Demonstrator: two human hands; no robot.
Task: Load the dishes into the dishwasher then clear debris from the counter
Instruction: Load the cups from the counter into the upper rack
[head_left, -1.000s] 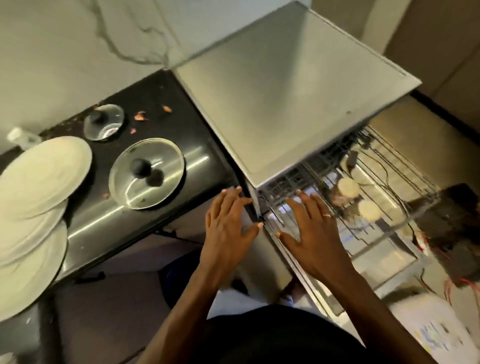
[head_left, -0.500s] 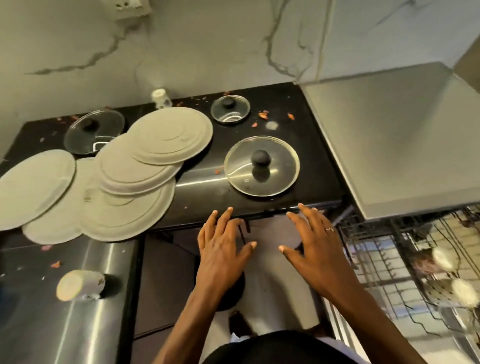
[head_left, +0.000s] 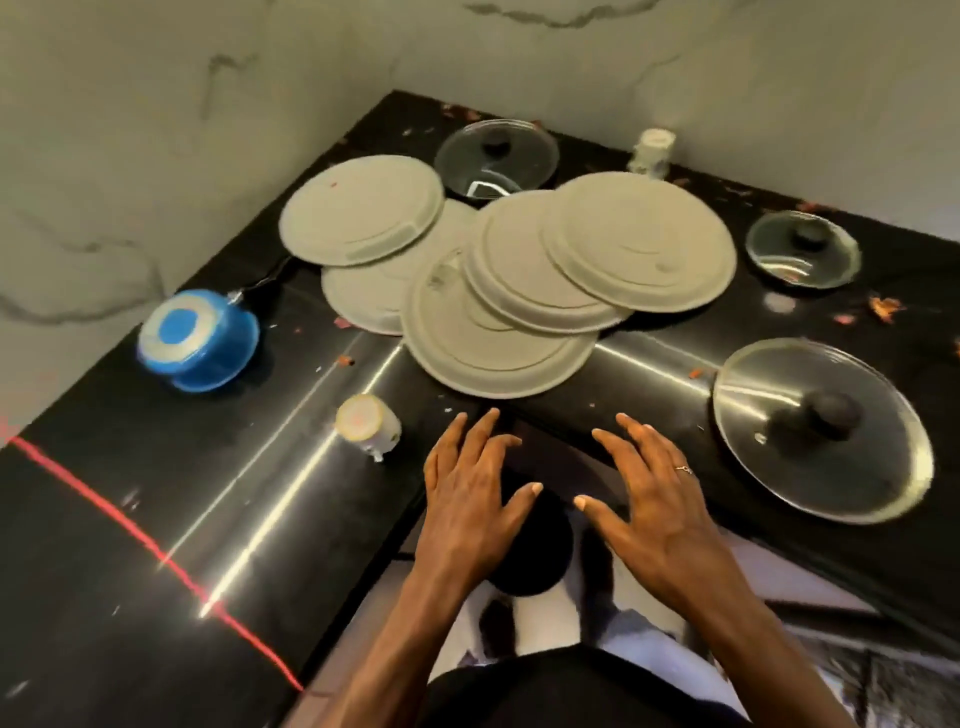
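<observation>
Black counter (head_left: 156, 519) tucked into a marbled-wall corner is what's framed now. A second ago the dishwasher rack was being faced, so the view's been swung back round to the dirty stuff. Both hands have been brought along too: the left hand (head_left: 467, 499) and right hand (head_left: 649, 499) are held just over the counter's front edge, fingers spread, nothing gripped by either.

Best guess is that a next pickup is being lined up, and loading looks barely started given how much is left out.

The plates (head_left: 498, 353) are piled at 12 o'clock from the hands, the nearest one just beyond the fingertips and not touched. They're laid flat and overlapped. Being round, no long axis can be given for any one plate, but the spread runs roughly 9-to-3 o'clock.

A big glass lid (head_left: 821, 431) is parked knob-up at 3 o'clock from the right hand. Debris (head_left: 883, 306) is scattered out at 2 o'clock, not yet cleared.
</observation>
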